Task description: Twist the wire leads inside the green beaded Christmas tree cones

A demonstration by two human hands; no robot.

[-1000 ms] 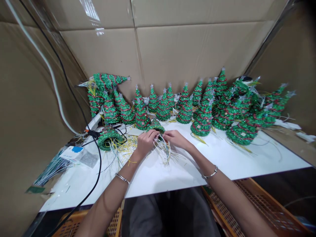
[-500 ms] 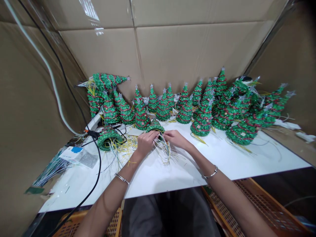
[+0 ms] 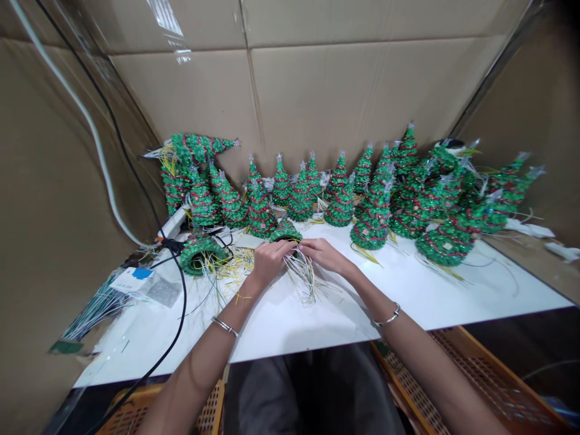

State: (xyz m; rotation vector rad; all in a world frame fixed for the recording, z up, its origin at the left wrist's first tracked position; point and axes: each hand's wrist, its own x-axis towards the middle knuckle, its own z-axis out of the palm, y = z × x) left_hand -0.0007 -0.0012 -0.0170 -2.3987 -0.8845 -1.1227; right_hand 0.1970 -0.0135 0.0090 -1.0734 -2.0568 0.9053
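Observation:
A small green tinsel tree (image 3: 285, 229) lies at the middle of the white table (image 3: 399, 290), its open base toward me. From that base a bundle of thin white, yellow and dark wires (image 3: 307, 281) spills onto the tabletop. My left hand (image 3: 272, 260) is closed at the base's left side, fingers pinching wires at the opening. Close by on the right, my right hand (image 3: 322, 254) pinches wires too, its fingertips almost touching the left ones. The exact wires between the fingers are too small to tell.
Several finished-looking trees (image 3: 299, 199) stand along the back. Another tree (image 3: 202, 254) lies at left, beside yellow wire scraps (image 3: 238, 266). A black cable (image 3: 183, 302) crosses the left side near a plastic bag (image 3: 163, 290). Orange crates (image 3: 489, 374) sit below the table edge.
Both hands have drawn slightly closer together at the tree's opening. The hanging wires have shifted a little to the right.

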